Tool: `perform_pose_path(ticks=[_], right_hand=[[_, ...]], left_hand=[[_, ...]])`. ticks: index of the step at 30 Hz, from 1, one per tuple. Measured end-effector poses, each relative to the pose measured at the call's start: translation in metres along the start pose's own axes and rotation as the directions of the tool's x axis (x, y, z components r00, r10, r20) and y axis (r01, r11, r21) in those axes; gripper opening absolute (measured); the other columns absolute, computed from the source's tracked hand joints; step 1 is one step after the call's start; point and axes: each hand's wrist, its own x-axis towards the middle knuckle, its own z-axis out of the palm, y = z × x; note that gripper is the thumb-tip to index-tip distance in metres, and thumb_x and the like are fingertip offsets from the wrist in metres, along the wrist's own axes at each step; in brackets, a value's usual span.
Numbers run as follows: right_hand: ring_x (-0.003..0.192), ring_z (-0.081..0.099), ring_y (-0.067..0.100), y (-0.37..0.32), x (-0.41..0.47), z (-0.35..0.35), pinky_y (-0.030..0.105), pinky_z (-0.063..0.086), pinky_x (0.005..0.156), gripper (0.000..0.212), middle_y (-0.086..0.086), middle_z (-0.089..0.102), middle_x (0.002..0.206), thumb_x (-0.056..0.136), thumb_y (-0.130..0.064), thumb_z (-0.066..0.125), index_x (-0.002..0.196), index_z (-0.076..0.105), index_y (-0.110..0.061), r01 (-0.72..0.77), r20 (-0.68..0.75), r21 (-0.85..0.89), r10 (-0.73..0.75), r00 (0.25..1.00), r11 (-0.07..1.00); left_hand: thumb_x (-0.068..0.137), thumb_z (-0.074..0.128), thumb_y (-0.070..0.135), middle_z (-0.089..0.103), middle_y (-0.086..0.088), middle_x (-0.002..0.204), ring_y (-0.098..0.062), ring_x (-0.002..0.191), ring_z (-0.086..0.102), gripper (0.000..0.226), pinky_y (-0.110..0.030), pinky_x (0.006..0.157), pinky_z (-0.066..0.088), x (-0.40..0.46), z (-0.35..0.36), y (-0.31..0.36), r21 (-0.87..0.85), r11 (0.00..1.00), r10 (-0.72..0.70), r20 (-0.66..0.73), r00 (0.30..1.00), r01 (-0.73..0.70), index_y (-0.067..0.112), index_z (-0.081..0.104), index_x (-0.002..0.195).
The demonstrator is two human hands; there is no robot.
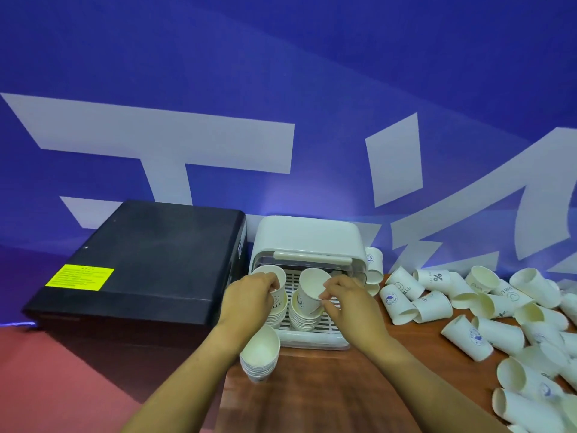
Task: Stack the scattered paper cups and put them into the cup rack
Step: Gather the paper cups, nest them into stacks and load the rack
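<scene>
The white cup rack (307,235) stands at the back of the wooden table with its slatted tray (315,334) pulled out. Two stacks of white paper cups stand on the tray. My left hand (249,296) grips the rim of the top cup on the left stack (274,304). My right hand (346,300) pinches a single tilted cup (309,292) above the right stack (304,317). A third stack (260,354) stands on the table in front of the tray, under my left forearm. Several loose cups (487,310) lie scattered on the right.
A black box (140,264) with a yellow label sits directly left of the rack. A blue wall with white lettering rises behind. Bare wooden table (359,389) shows in front of the rack. Two cups (373,267) stand against the rack's right side.
</scene>
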Motion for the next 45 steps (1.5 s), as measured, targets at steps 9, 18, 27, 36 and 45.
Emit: perform_pose_path(ticks=[9,18,27,36,45], right_hand=[[0.108,0.052,0.01,0.012,-0.008,0.012,0.024,0.045,0.082,0.019,-0.013,0.057,0.115,0.09,-0.024,0.057,0.104,0.068,-0.026,-0.014,0.158,0.023,0.01,0.987,1.0],[0.083,0.05,0.0,0.036,-0.019,-0.014,0.006,0.034,0.064,0.017,-0.013,0.057,0.105,0.091,-0.027,0.053,0.102,0.065,-0.027,-0.084,0.198,0.063,0.07,0.978,0.995],[0.078,0.056,0.003,0.088,-0.043,-0.051,0.02,0.047,0.068,0.014,-0.013,0.062,0.092,0.089,-0.028,0.052,0.091,0.066,-0.028,-0.189,0.292,0.039,0.169,0.941,0.981],[0.075,0.055,0.003,0.163,-0.066,-0.085,0.018,0.041,0.062,0.016,-0.013,0.064,0.089,0.087,-0.023,0.05,0.082,0.062,-0.032,-0.29,0.337,0.021,0.266,0.903,0.957],[0.08,0.06,0.006,0.239,-0.059,-0.092,0.027,0.049,0.071,0.023,-0.012,0.068,0.086,0.085,-0.017,0.047,0.078,0.065,-0.029,-0.389,0.369,0.016,0.356,0.858,0.921]], left_hand=[[0.091,0.048,0.014,0.068,0.005,0.112,-0.018,0.1,0.063,0.028,-0.028,0.081,0.048,0.002,0.015,0.001,0.01,1.0,0.012,0.11,0.994,-0.014,0.025,0.06,0.114],[0.091,0.049,0.026,0.065,0.012,0.111,-0.009,0.101,0.06,0.028,-0.025,0.083,0.048,-0.003,0.015,0.033,-0.077,0.996,0.045,0.113,0.993,-0.036,0.029,0.059,0.118],[0.091,0.043,0.027,0.066,0.007,0.109,-0.015,0.097,0.06,0.026,-0.028,0.078,0.048,-0.009,0.04,0.102,-0.091,0.995,0.062,0.154,0.986,-0.049,0.03,0.06,0.11],[0.091,0.045,0.026,0.065,0.005,0.111,-0.018,0.103,0.059,0.023,-0.03,0.082,0.046,-0.007,0.082,0.176,-0.091,0.992,0.112,0.29,0.95,-0.089,0.027,0.057,0.111],[0.09,0.046,0.007,0.058,-0.001,0.121,-0.024,0.11,0.055,0.037,-0.037,0.09,0.043,0.025,0.13,0.224,0.11,0.971,0.164,0.346,0.924,-0.213,0.024,0.052,0.122]])
